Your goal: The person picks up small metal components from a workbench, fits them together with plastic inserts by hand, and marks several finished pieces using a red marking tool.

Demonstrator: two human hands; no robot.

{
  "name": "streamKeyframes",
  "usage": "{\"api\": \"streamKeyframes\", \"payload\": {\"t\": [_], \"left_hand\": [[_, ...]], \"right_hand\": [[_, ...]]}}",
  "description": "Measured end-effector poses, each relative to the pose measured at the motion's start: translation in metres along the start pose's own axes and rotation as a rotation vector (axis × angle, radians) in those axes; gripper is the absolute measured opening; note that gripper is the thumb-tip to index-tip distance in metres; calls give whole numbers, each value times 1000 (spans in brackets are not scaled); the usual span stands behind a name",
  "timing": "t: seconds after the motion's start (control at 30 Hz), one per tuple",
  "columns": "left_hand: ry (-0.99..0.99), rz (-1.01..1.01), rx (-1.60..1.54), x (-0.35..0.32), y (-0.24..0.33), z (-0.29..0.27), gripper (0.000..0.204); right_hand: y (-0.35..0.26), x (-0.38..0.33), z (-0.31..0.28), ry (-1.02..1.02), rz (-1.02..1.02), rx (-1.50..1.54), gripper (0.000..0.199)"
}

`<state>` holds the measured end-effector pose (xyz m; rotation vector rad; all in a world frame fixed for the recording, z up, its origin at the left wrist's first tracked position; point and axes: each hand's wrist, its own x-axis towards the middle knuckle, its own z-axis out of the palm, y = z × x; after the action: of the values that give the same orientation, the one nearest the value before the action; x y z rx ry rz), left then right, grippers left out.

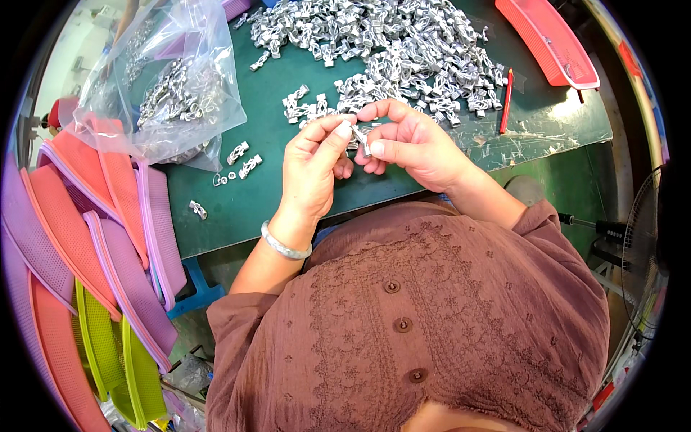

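Observation:
My left hand point(314, 162) and my right hand point(417, 147) meet over the near side of the green table. Between their fingertips is a small silver metal fitting point(365, 147); both hands pinch it, and the fingers partly cover it. Just beyond my fingers lies a big heap of similar silver metal fittings point(403, 54). A few strays point(308, 108) sit at its near left edge, close to my left fingertips. Farther left, two loose fittings point(250, 166) lie beside some tiny rings point(224, 178), with another fitting point(198, 209) near the table's left edge.
A clear plastic bag point(209, 79) holding metal pieces stands at the left of the green table point(216, 230). Stacked purple, coral and green plastic baskets point(129, 266) crowd the left side. A red pen point(507, 101) and a pink basket point(547, 43) lie at the right. A fan point(644, 230) stands far right.

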<state>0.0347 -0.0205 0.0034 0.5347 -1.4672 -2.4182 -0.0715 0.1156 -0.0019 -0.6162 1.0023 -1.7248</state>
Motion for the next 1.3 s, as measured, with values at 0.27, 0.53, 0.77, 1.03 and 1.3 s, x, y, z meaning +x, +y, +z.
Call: {"api": "streamKeyframes", "payload": {"t": [0.27,0.53,0.77,1.03,1.3], "left_hand": [[-79,-138,-190,0,0,-5,24],[-82,-120,-209,-2,-5,-1,21],[-97,-179,-233,-3,-8,-7,21],[-113,-223,-354,-3,-11,-14,21],[-101,-193,-270,-4,-9,-10,23]], "right_hand": [[8,0,4,84,-171,-145,38],[9,-3,5,90,-284,-525,38],[3,-3,2,113,-482,-815,26],[-7,1,-28,295,-472,-1449,20],[-8,-1,-31,194,-475,-1651,13]]}}
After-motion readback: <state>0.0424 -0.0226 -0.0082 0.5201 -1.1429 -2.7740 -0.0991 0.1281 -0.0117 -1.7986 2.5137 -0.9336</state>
